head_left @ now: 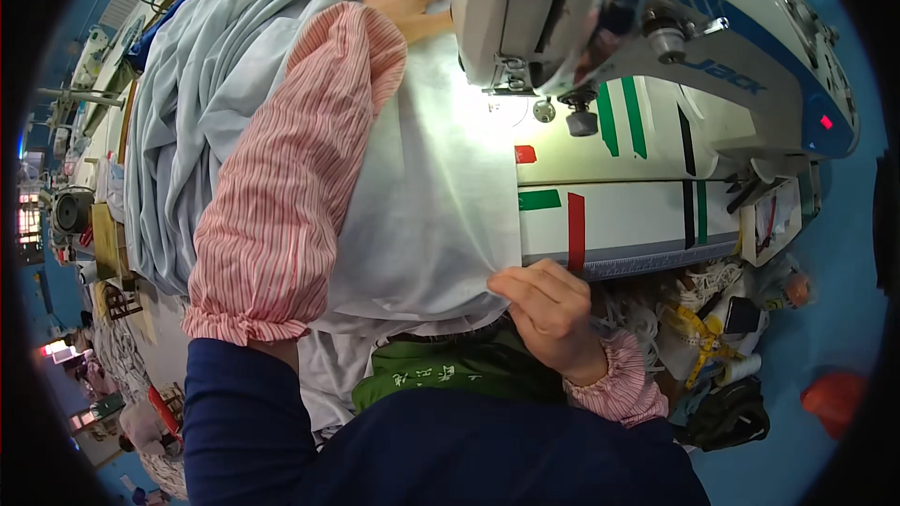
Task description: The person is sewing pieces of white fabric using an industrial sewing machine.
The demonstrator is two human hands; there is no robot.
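Note:
Pale grey-blue fabric [427,187] lies over the bed of a sewing machine [525,19] and hangs down toward my lap. My left hand [408,0] rests flat on the cloth at the far side, left of the machine head, with its fingers spread. Close to my body, my right hand [548,309] pinches the right edge of the fabric between thumb and fingers. That edge runs fairly straight from the lit needle area to my right hand. The machine head hides part of the cloth beyond the needle.
Coloured tape strips [576,230] mark the white machine table, and a ruler [647,262] runs along its front edge. Bunched fabric [206,131] is heaped at the left. At the lower right are a yellow measuring tape [696,337], a thread spool [741,369] and a black bag [731,417].

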